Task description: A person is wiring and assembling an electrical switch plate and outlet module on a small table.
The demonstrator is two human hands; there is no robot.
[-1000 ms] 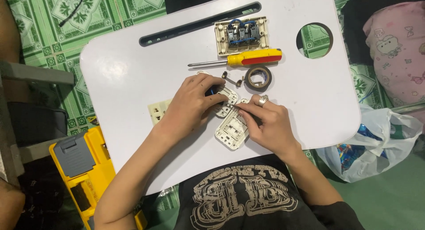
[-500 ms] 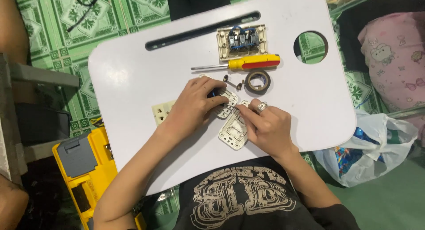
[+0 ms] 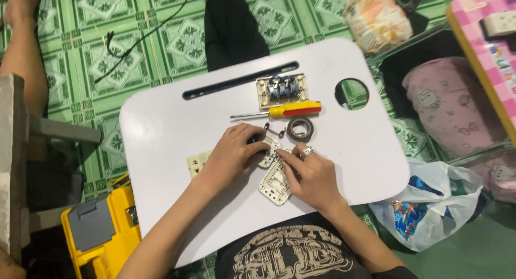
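A small white plastic switch module [image 3: 267,151] was pinched between both grips: the left hand [image 3: 232,156] was curled over its left end, the right hand [image 3: 312,178] pressed at its right end, apparently so it could be steadied over the cream rectangular faceplate [image 3: 275,183] lying on the white tabletop [image 3: 161,128]. Farther off lay a roll of black tape [image 3: 300,128] and a yellow-and-red screwdriver [image 3: 285,111]. The module's underside was hidden by fingers.
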